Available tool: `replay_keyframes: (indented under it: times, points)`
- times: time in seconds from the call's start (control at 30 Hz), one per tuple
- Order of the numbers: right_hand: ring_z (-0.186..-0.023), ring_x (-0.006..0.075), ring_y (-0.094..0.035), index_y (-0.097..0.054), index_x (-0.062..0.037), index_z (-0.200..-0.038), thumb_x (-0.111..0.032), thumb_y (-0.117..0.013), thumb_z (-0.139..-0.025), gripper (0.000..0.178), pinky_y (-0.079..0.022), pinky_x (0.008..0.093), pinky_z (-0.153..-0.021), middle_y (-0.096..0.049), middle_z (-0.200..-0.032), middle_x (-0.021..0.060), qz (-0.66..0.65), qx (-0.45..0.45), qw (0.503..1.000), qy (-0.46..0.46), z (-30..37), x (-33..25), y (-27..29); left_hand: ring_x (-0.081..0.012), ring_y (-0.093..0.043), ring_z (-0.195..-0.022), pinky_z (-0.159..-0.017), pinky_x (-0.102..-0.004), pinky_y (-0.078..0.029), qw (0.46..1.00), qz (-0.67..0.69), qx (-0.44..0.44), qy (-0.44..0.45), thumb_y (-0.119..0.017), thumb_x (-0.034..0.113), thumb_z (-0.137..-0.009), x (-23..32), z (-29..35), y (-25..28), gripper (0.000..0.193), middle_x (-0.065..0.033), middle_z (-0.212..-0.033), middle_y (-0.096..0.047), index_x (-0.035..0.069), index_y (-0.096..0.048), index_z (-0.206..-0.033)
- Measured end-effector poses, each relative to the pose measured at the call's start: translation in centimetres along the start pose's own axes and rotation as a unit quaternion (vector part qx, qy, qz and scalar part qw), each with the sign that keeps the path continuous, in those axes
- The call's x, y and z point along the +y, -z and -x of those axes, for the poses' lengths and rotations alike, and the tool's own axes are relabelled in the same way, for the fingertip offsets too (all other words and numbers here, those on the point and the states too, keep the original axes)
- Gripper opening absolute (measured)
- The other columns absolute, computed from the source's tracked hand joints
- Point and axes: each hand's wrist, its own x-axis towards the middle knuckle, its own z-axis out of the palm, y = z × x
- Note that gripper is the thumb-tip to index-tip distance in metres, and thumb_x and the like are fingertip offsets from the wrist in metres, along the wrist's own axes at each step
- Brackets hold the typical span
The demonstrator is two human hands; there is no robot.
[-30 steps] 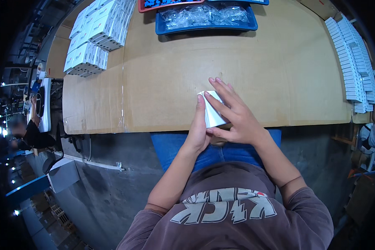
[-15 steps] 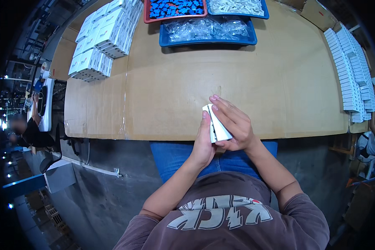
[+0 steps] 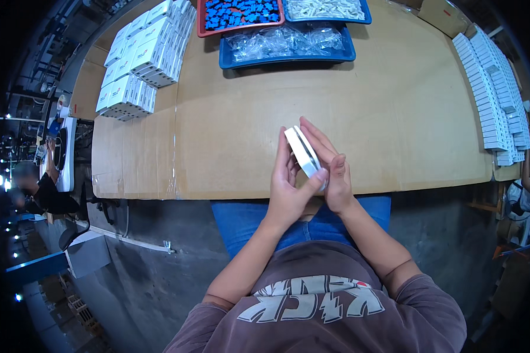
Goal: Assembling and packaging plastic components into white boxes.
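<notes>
A small flat white box (image 3: 301,150) stands on edge between my hands, just above the table's near edge. A dark gap runs along its narrow side. My left hand (image 3: 290,197) grips it from the left, thumb across its lower end and fingers behind its left face. On the other side, my right hand (image 3: 337,185) presses along the box with straight fingers, its thumb raised. The lower end of the box is partly hidden by the left thumb.
Stacked white boxes (image 3: 126,88) stand at the far left of the cardboard-covered table (image 3: 235,129); rows of slim white boxes (image 3: 492,112) line the right side. At the back are a red tray (image 3: 201,29) of blue parts, a blue tray (image 3: 368,13) of white pieces and a blue tray (image 3: 288,60) of clear bags.
The white box has turned more upright and its edge now faces up. My right fingers have shifted along its right side, and the right thumb has lifted; the left thumb has moved to the lower end.
</notes>
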Motion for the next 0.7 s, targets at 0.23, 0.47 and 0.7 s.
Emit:
replay_keyframes:
  times: [0.23,0.47,0.7]
  points:
    - [-0.142,0.0382,-0.052,-0.054,0.0058,-0.146,-0.015,-0.067,-0.094,0.058,-0.044,0.0448,-0.114,-0.051,-0.155,0.0258,0.127,-0.109,0.984,0.062,0.9,0.2,0.7,-0.0170,-0.061,-0.117,-0.097,-0.0341,-0.055,0.985,0.104,0.115,0.080,-0.041,0.046,-0.112,0.3,-0.4,1.5,0.062,-0.0093,-0.132,-0.057,0.009,-0.031,-0.161]
    - [-0.127,0.0422,-0.064,-0.061,0.0074,-0.138,-0.006,-0.063,-0.096,0.044,-0.053,0.0438,-0.105,-0.063,-0.140,0.0263,0.258,-0.078,0.949,0.166,1.0,2.3,-0.7,-0.0103,-0.061,-0.095,-0.078,-0.0276,-0.051,0.979,0.054,0.167,0.099,-0.038,0.054,-0.111,-2.2,0.1,1.8,0.055,-0.0023,-0.108,-0.062,0.005,-0.056,-0.129]
    - [-0.108,0.0378,-0.074,-0.064,0.0085,-0.130,-0.003,-0.062,-0.096,0.036,-0.063,0.0411,-0.087,-0.071,-0.125,0.0254,0.277,0.003,0.941,0.193,1.8,3.5,-1.6,-0.0101,-0.054,-0.087,-0.075,-0.0272,-0.046,0.976,-0.004,0.197,0.096,-0.032,0.056,-0.112,-2.0,0.2,0.4,0.059,-0.0022,-0.100,-0.058,0.003,-0.058,-0.114]
